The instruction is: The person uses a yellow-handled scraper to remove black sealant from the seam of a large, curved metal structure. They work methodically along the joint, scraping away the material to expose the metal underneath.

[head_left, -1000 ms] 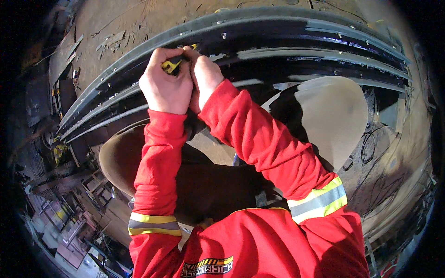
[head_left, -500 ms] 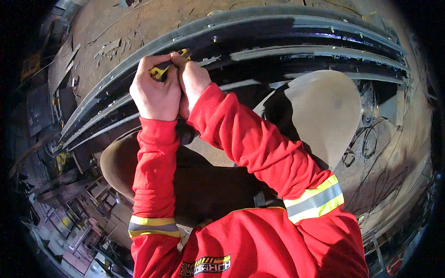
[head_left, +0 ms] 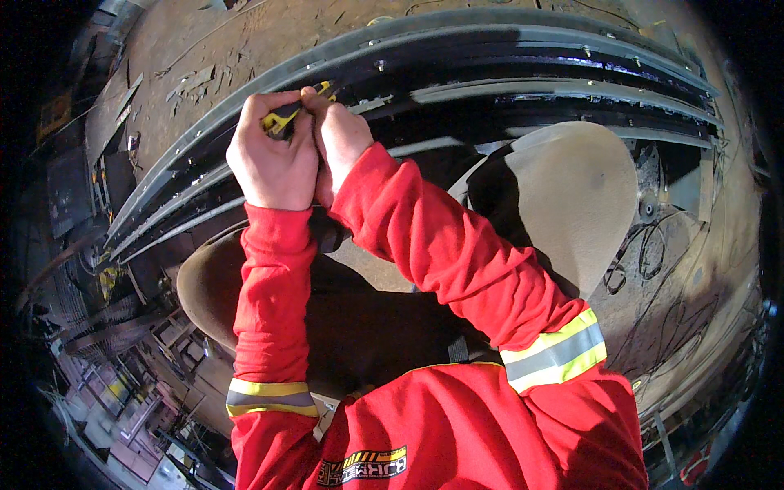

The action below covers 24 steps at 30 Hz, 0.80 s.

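Held between my hands is a small yellow-and-black hand tool [head_left: 279, 122], its kind mostly hidden by my fingers. My left hand [head_left: 273, 163] is closed around its lower end, thumb and fingers bent inward. Pressed against it, my right hand [head_left: 341, 135] pinches the upper part, where a yellow tip pokes out past the fingers. Both hands are over long dark metal rails [head_left: 490, 94] with small bolts along them; whether the tool touches a rail, I cannot tell.
My knees, in brown trousers [head_left: 576, 188], are bent close to the rails. Scraps [head_left: 192, 84] litter the brown floor beyond them. Dark cables [head_left: 649, 253] lie to the right. Meshes and metal parts [head_left: 106, 322] crowd the left.
Almost nothing differs. My hands keep the same grip, and the tool's yellow tip has shifted very slightly.
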Motion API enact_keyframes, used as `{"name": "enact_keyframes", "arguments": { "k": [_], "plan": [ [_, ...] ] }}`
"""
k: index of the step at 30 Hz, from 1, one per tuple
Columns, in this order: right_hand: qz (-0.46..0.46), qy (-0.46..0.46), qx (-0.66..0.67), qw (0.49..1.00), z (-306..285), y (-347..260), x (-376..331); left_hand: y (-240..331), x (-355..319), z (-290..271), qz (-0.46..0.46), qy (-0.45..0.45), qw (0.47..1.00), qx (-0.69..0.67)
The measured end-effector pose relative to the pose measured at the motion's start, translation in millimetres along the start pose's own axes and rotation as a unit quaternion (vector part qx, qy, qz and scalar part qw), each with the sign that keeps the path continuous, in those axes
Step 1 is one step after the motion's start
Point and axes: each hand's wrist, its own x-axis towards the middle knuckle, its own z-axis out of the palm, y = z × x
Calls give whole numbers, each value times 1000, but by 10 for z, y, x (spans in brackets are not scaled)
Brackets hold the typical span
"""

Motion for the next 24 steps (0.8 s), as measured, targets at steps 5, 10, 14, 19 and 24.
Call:
{"name": "enact_keyframes", "arguments": {
  "k": [5, 10, 14, 19, 24],
  "plan": [
    [12, 19, -14, 1000, 50, -26, -46, -40, -3, 8, -12, 10, 1000, 16],
    [3, 67, -32, 997, -4, -12, 182, 13, 56, 38, -22, 19, 999, 35],
    [-52, 123, -49, 990, 255, -82, -188, -93, 31, 24, -7, 23, 1000, 12],
    [-52, 85, -25, 995, 182, -46, -54, 20, 67, -9, -13, 9, 1000, 22],
    [-35, 38, -43, 998, 61, 25, 144, 26, 90, -31, -5, 8, 1000, 30]
  ]
}}
